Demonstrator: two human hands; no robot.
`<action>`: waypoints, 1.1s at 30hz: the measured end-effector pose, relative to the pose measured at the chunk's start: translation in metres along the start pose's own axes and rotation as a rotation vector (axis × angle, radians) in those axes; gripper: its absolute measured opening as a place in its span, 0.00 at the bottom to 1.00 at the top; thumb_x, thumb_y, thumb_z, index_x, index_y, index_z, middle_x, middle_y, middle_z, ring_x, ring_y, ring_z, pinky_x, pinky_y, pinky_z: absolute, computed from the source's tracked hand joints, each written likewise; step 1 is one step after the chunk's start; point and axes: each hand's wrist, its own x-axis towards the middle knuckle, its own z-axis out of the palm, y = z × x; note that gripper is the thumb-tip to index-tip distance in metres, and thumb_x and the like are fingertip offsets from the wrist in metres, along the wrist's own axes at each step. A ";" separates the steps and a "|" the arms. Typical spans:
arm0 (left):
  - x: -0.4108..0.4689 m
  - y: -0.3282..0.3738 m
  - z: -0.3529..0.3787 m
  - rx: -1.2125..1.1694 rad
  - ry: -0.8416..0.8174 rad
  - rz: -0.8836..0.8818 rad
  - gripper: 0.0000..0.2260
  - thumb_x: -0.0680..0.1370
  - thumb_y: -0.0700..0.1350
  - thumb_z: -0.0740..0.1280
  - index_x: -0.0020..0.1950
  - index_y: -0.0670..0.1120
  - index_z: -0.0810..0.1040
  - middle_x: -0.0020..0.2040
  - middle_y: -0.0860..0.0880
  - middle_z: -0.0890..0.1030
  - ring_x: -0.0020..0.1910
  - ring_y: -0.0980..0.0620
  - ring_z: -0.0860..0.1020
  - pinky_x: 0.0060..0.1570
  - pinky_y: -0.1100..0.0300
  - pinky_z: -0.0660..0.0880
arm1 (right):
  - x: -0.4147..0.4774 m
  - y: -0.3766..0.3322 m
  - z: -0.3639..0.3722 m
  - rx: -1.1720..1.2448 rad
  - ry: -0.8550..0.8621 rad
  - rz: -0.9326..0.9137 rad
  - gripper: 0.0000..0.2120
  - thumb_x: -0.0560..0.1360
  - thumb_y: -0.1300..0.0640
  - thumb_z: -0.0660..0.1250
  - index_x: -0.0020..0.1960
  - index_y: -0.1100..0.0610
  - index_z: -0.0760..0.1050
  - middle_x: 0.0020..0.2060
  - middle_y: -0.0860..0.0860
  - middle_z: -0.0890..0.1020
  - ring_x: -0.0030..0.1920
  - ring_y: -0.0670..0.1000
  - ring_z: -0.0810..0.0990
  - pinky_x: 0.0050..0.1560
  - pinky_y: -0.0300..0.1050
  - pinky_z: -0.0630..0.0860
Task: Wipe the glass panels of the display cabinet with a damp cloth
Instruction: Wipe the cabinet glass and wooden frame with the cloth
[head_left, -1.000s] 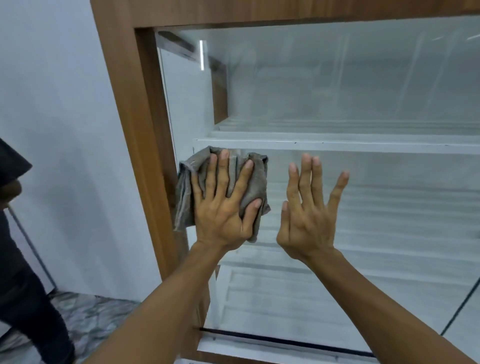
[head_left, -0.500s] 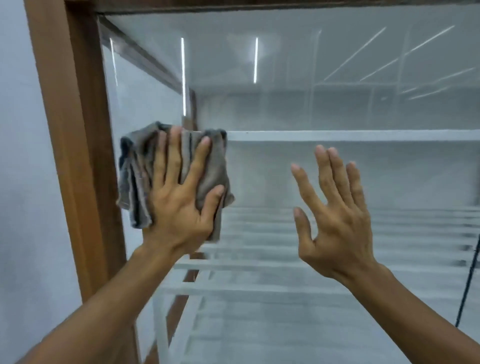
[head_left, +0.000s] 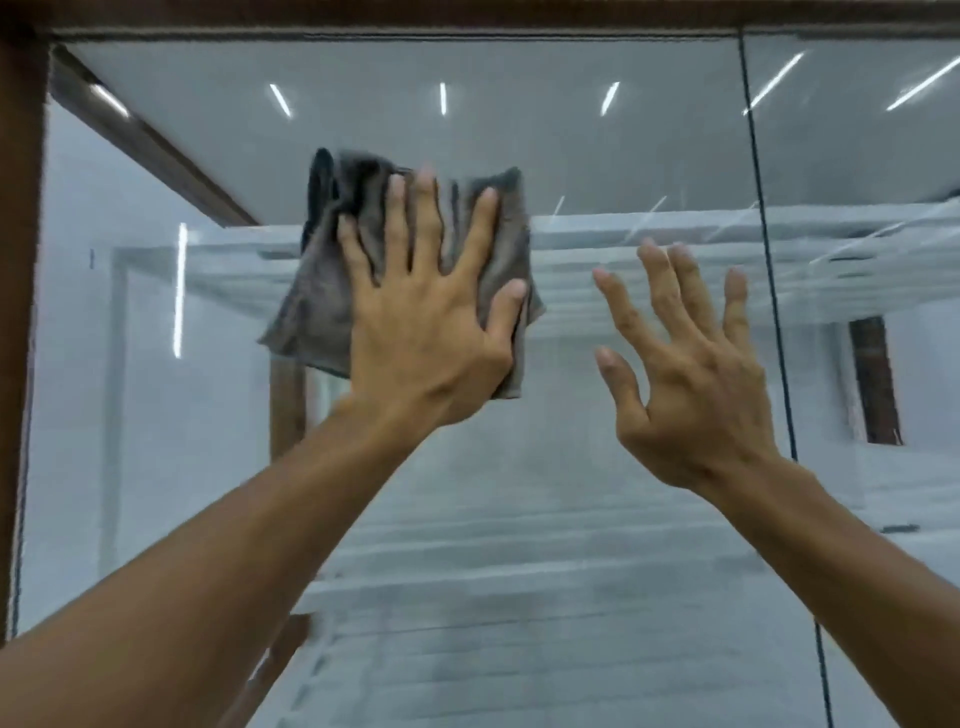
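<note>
Pressing cloth (head_left: 322, 291) flat to glass (head_left: 156, 415) with left grip (head_left: 426, 338), spread wide, not curled round it. Holding nothing in right grip (head_left: 696, 374), also wide, just beside; cannot tell if touching glass. Working high up, below top frame (head_left: 467, 21). Seems mid-way: probably lower glass and part past seam (head_left: 763, 260) left. Hard to see wet marks through reflections (head_left: 442, 98); cut off below.

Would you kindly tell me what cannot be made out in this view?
Head view only.
Cloth: middle hidden under the left hand; dampness unreadable, edges blurred.
Right hand: whether it touches the glass panel is unclear.
Wooden frame: cut off by the left and top edges.
</note>
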 end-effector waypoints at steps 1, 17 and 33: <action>-0.004 0.022 0.004 -0.008 -0.008 0.086 0.33 0.82 0.65 0.44 0.85 0.56 0.44 0.85 0.42 0.41 0.84 0.43 0.38 0.79 0.34 0.37 | -0.003 0.007 -0.003 -0.036 0.005 0.015 0.29 0.83 0.44 0.52 0.83 0.50 0.58 0.83 0.59 0.55 0.84 0.58 0.49 0.80 0.70 0.45; -0.026 0.159 0.033 -0.083 -0.031 0.185 0.33 0.84 0.65 0.47 0.85 0.55 0.41 0.85 0.43 0.38 0.83 0.44 0.35 0.79 0.37 0.33 | -0.098 0.074 -0.022 0.106 -0.064 0.149 0.35 0.81 0.46 0.47 0.84 0.54 0.41 0.84 0.49 0.41 0.82 0.44 0.37 0.82 0.45 0.36; -0.066 0.178 0.038 -0.107 -0.049 0.215 0.30 0.85 0.62 0.45 0.85 0.55 0.38 0.84 0.46 0.35 0.82 0.46 0.32 0.75 0.44 0.26 | -0.110 0.073 -0.027 0.097 -0.090 0.150 0.33 0.82 0.48 0.41 0.84 0.56 0.40 0.84 0.51 0.41 0.82 0.46 0.36 0.81 0.46 0.32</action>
